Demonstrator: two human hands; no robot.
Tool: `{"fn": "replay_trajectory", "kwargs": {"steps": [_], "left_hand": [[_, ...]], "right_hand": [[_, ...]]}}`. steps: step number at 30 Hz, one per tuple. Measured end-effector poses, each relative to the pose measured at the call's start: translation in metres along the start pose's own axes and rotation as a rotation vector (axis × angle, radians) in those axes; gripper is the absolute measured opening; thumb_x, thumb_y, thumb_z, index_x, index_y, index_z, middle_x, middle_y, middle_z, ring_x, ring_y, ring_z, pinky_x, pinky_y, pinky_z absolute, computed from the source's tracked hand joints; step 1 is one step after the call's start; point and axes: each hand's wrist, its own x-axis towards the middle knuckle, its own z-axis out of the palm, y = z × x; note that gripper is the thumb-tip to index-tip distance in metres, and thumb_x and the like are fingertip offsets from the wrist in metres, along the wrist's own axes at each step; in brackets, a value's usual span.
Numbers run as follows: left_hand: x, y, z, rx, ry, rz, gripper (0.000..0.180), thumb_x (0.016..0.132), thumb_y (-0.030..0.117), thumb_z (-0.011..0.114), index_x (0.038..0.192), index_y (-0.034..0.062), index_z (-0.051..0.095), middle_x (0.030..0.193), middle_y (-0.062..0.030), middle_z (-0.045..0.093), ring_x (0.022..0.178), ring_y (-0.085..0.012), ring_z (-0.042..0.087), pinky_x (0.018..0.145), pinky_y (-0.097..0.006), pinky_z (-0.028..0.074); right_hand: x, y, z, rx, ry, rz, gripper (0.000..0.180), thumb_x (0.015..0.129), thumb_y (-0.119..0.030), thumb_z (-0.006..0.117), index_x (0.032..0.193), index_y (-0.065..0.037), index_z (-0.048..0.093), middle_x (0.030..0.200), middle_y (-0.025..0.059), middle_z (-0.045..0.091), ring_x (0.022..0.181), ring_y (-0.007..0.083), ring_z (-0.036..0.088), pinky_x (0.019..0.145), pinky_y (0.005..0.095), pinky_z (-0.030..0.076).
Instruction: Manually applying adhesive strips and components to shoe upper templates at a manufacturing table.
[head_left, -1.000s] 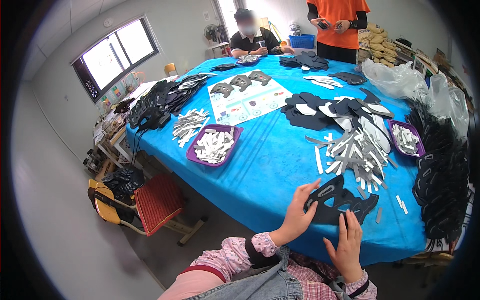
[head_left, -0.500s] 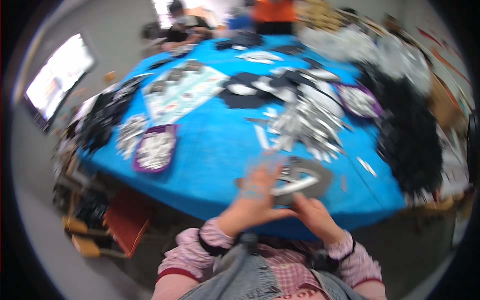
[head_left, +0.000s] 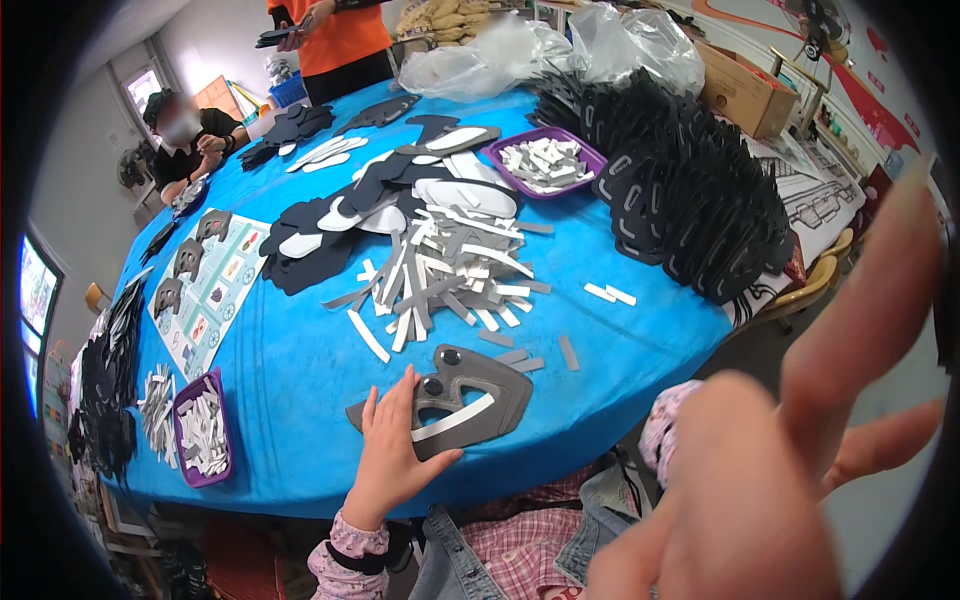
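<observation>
A dark grey foam cutout point(head_left: 485, 425) lies near the front edge of the blue-covered table. It has two black round dots, openings in its middle and a white strip point(head_left: 455, 417) slanting across it. Flat on its left part rests my left hand point(head_left: 392, 450), fingers stretched out and thumb spread. My right hand point(head_left: 760, 480) is raised close to the camera at the lower right, large and partly blurred. Its fingers are apart, and nothing shows in them. Just beyond the cutout, a heap of white and grey foam strips point(head_left: 430, 270) is spread out.
Purple baskets of short foam pieces stand at left point(head_left: 228, 465) and far right point(head_left: 600, 165). Black foam shapes point(head_left: 690, 190) are stacked along the right edge. A printed sheet point(head_left: 205, 325) bears grey cutouts. A seated person point(head_left: 185, 140) and one in orange point(head_left: 345, 40) are across the table.
My right hand has left the foam cutout and come up near the camera. My left hand stays at the cutout's left side. The view has swung to the right.
</observation>
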Motion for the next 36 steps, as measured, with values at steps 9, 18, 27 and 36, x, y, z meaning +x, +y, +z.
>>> {"fn": "replay_trajectory", "kwargs": {"steps": [9,18,27,36], "left_hand": [[0.070,-0.030,-0.065,0.360,0.166,0.161,0.073,0.075,0.030,0.071,0.136,0.0084,0.038,0.139,-0.0189,0.037,0.128,-0.0354,0.035,0.107,-0.051,0.022],[0.191,-0.173,-0.092,0.548,0.312,-0.026,0.059,0.080,0.020,0.065,0.132,0.0046,0.041,0.137,-0.0191,0.041,0.124,-0.0352,0.042,0.100,-0.044,0.037],[0.227,-0.175,-0.082,0.549,0.120,-0.566,0.122,0.060,0.064,0.074,0.147,0.0101,0.007,0.149,-0.0234,0.015,0.136,-0.0428,0.018,0.101,-0.065,0.023],[0.208,-0.204,-0.093,0.825,0.035,-0.238,0.074,0.079,0.030,0.061,0.135,-0.0083,0.030,0.130,-0.0344,0.040,0.115,-0.0413,0.049,0.093,-0.041,0.046]], "right_hand": [[-0.010,0.017,0.016,0.113,0.061,-0.002,0.085,0.091,-0.042,0.053,0.148,-0.010,-0.001,0.095,0.0133,0.053,0.071,0.0261,0.059,0.073,0.0395,0.047],[-0.012,0.013,0.019,0.268,0.107,-0.025,0.086,0.091,-0.043,0.053,0.147,-0.010,-0.003,0.094,0.0125,0.051,0.067,0.0243,0.057,0.072,0.0393,0.046],[0.001,-0.010,0.005,0.009,0.339,0.082,0.090,0.090,-0.049,0.051,0.147,-0.010,-0.006,0.094,0.0105,0.047,0.061,0.0177,0.050,0.073,0.0379,0.042],[-0.063,0.050,-0.103,-0.113,0.681,0.064,0.090,0.087,-0.065,0.035,0.145,0.000,0.013,0.100,0.0090,0.049,0.081,0.0172,0.052,0.090,0.0362,0.039]]}}
